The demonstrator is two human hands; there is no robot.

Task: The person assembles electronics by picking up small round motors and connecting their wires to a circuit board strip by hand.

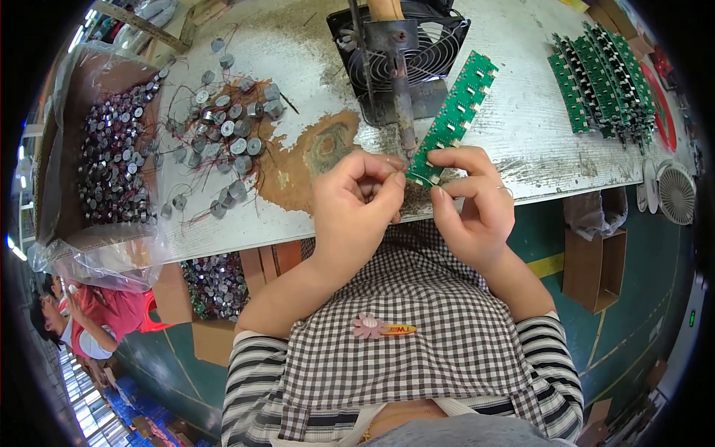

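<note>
A long green circuit board strip (456, 100) with small white parts along it lies slantwise, its near end under the tip of a soldering iron (403, 104) clamped upright in a stand. My right hand (477, 205) grips that near end with thumb and forefinger on its right edge. Just left of the same end is my left hand (357, 197), its thumb and forefinger pinched together. Whatever is in that pinch is too small or too hidden to make out. Small round metal motors (231, 127) with thin red wires lie in a loose heap left of my left hand.
A black fan (439, 37) stands behind the iron. On the left is a plastic-lined carton (71, 97) full of motors. Stacked circuit boards (603, 82) sit at the far right of the worn white table (521, 160). Another person (97, 320) sits at the lower left.
</note>
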